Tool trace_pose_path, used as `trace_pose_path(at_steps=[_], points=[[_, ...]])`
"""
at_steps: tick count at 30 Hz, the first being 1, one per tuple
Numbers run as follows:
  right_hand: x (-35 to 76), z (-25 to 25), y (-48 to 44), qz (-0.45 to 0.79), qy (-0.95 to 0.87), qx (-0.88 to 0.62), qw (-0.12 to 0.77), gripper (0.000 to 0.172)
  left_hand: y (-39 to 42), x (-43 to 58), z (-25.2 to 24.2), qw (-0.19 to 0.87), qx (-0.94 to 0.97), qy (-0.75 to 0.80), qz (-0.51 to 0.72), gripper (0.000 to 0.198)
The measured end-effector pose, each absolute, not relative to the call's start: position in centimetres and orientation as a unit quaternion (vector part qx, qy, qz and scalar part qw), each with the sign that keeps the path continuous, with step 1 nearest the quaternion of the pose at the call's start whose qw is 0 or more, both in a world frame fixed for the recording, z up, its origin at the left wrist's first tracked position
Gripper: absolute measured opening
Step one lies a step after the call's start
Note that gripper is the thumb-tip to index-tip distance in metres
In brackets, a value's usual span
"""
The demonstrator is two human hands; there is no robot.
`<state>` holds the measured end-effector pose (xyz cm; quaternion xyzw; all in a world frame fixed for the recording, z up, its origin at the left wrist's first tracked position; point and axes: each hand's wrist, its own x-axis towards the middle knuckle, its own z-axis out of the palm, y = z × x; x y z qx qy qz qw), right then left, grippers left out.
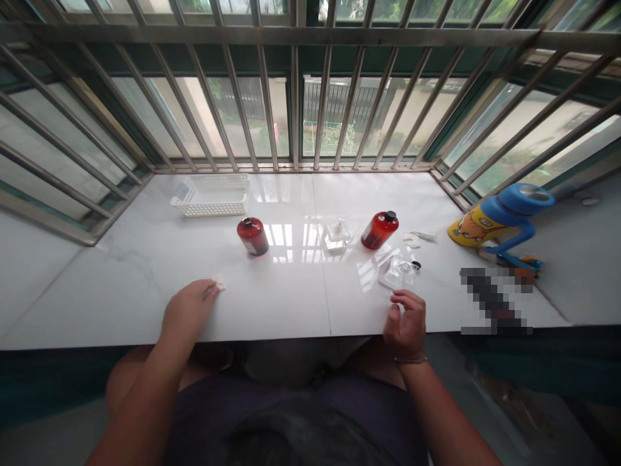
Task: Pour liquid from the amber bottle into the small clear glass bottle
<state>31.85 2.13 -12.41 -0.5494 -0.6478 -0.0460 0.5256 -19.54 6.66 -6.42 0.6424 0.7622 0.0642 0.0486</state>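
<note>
My left hand (188, 309) rests low over the left part of the white table, its fingertips pinched on a small white wad (220, 283), perhaps cotton or tissue. Beyond it stands an amber bottle (253, 237) with no cap on its mouth. My right hand (406, 322) is near the front edge with loosely bent fingers, thumb apart, and nothing visible in it. Just past its fingertips lies a clear plastic bag (398, 272), with a small black cap (416, 266) at its right side. A second amber bottle (380, 230), black-capped, stands behind the bag.
A small clear square container (336, 235) sits between the bottles. At the back left is a white perforated basket (211, 196). White scraps (412, 239) lie right of the capped bottle. A blue and yellow flask (499, 217) stands far right, near a blurred dark object (492, 301). Metal bars (294, 103) line the back.
</note>
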Motion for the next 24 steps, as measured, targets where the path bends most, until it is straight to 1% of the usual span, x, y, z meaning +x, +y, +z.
trace_pose_path(at_steps=[4, 7, 10, 13, 18, 21, 24], points=[[31.9, -12.2, 1.9, 0.010, -0.583, -0.549, 0.599, 0.021, 6.8, -16.2, -7.0, 0.064, 0.678, 0.724, 0.110, 0.032], [32.0, -11.6, 1.2, 0.029, -0.521, -0.557, 0.646, 0.020, 7.5, -9.9, -7.1, 0.112, 0.740, 0.649, 0.135, 0.023], [32.6, -10.9, -0.3, 0.031, -0.482, -0.571, 0.664, 0.020, 8.5, -1.9, -7.3, 0.147, 0.797, 0.571, 0.130, 0.014], [33.5, -10.2, -2.4, 0.028, -0.477, -0.585, 0.655, 0.022, 9.5, 6.9, -7.2, 0.170, 0.840, 0.502, 0.113, 0.008], [35.3, -9.7, -5.6, 0.001, -0.486, -0.621, 0.615, 0.026, 9.4, 18.2, -6.9, 0.190, 0.889, 0.409, 0.081, 0.011], [36.0, -9.7, -6.7, -0.004, -0.484, -0.640, 0.597, 0.025, 8.5, 19.9, -6.9, 0.185, 0.898, 0.391, 0.078, 0.011], [36.2, -10.0, -6.9, 0.005, -0.490, -0.646, 0.585, 0.025, 8.1, 17.3, -7.1, 0.174, 0.891, 0.411, 0.077, 0.011]])
